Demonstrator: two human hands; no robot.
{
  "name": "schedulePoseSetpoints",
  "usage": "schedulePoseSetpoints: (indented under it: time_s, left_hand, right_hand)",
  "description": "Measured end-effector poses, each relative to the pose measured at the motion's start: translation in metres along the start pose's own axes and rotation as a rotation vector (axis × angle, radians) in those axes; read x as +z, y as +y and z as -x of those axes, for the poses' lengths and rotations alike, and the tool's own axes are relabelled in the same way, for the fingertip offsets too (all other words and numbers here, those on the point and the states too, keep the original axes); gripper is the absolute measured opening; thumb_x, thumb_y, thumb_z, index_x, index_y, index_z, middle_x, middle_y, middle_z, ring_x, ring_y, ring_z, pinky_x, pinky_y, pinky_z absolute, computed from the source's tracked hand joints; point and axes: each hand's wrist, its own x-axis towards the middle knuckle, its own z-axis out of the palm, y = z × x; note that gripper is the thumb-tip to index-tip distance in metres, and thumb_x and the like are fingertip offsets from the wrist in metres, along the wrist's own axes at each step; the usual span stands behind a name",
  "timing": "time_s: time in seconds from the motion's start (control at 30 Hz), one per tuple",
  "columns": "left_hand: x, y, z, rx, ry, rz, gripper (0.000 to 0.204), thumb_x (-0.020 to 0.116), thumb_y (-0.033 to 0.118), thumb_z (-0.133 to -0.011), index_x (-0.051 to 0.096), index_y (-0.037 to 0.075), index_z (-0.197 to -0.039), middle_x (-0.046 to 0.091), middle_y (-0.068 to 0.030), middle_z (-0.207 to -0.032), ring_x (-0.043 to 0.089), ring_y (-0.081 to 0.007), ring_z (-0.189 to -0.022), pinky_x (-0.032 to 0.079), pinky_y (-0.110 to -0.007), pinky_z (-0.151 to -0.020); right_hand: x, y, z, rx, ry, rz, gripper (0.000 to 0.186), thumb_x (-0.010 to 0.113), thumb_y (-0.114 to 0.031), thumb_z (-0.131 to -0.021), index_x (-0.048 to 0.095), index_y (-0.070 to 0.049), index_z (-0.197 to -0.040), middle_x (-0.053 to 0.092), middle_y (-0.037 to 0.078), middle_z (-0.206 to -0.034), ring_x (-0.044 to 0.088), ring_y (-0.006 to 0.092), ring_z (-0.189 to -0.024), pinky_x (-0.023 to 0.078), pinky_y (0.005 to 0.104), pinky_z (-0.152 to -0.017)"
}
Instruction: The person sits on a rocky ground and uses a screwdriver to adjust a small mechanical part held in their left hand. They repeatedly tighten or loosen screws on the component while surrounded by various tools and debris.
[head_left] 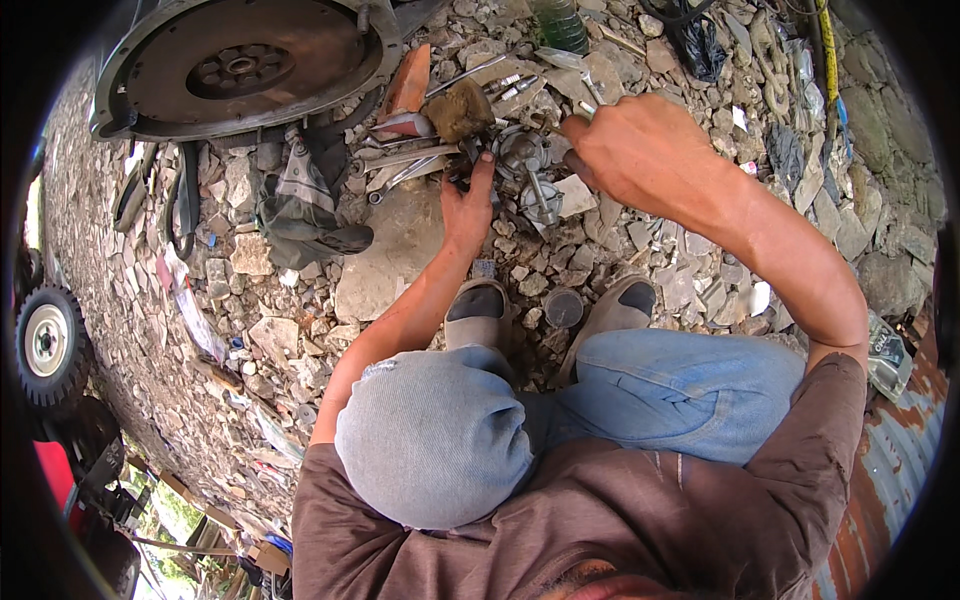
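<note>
My left hand (466, 200) grips a small dark metal part (460, 170), partly hidden by its fingers, beside a worn brownish block (458, 106). My right hand (640, 150) is closed on a thin tool (548, 124) just above a silvery metal assembly (535, 185) lying on the stones between the hands. Wrenches (400, 176), small cylindrical metal pieces (515, 85) and an orange piece (405, 80) lie around them.
A large round engine housing (160, 60) stands at upper left, with a camouflage cloth (310, 220) below it. A green bottle (560, 25) and black plastic (700, 45) lie at the back. Wheeled machinery (48, 340) is at left, rusty corrugated metal (880, 480) at lower right.
</note>
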Motion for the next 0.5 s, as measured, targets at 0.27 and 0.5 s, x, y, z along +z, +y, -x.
schedulePoseSetpoints:
  time_s: [0.27,0.5]
  left_hand:
    - [-0.001,-0.007,-0.004,-0.063,-0.002,0.031,0.066,0.078,0.044,-0.091,0.057,-0.006,-0.13,0.067,-0.0128,-0.125,0.058,-0.0202,-0.112,0.043,-0.033,-0.103]
    - [-0.003,-0.011,-0.008,-0.045,-0.05,0.062,0.07,0.077,0.047,-0.09,0.057,-0.007,-0.13,0.067,-0.0128,-0.122,0.058,-0.0205,-0.11,0.044,-0.033,-0.101]
  right_hand:
    - [0.012,-0.003,0.003,-0.05,0.161,-0.071,0.014,0.064,-0.009,-0.086,0.068,0.0,-0.095,0.07,0.017,-0.082,0.073,0.0349,-0.08,0.059,0.0441,-0.069]
    - [0.009,0.011,0.003,-0.29,0.288,-0.041,0.016,0.066,-0.011,-0.085,0.069,0.001,-0.095,0.069,0.016,-0.076,0.073,0.0359,-0.078,0.059,0.0453,-0.066]
